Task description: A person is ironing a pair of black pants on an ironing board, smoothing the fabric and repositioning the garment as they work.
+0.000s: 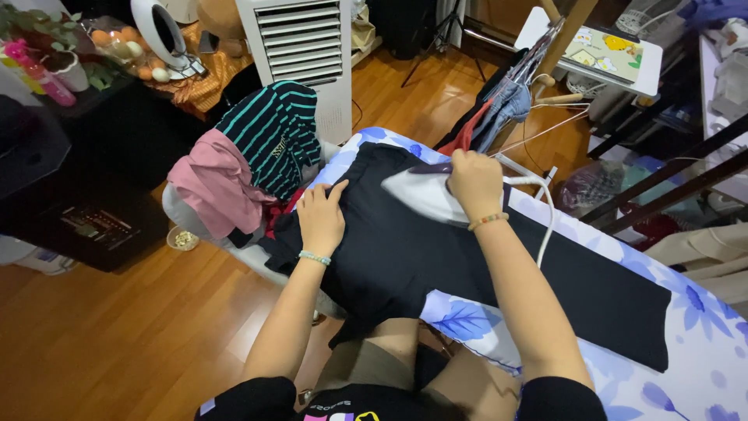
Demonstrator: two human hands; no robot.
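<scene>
— Where was the black garment (405,249)?

— It lay spread across the ironing board (701,374), which had a white cover printed with blue flowers. One end hung over the board's near edge, above the person's lap.

— And the iron?

— The white iron (417,195) sat on the upper part of the dark cloth, its point aimed toward the left hand. The right hand (474,181) was wrapped around its handle, fingers closed tight over the grip. A white cord (545,226) ran from the iron's back down across the board.

— What was the left hand doing?

— The left hand (321,217) pressed flat on the black garment near the board's narrow end, fingers spread wide, gripping nothing. Each wrist wore a beaded bracelet.

— What lay around the board?

— Just beyond the left hand, a heap of clothes sat piled on a chair: a dark striped top (273,132) over a pink garment (218,187). Behind that stood a white tower fan (308,47). Past the iron, denim items hung on wire hangers (506,101). The floor (117,343) was orange-brown wood.
</scene>
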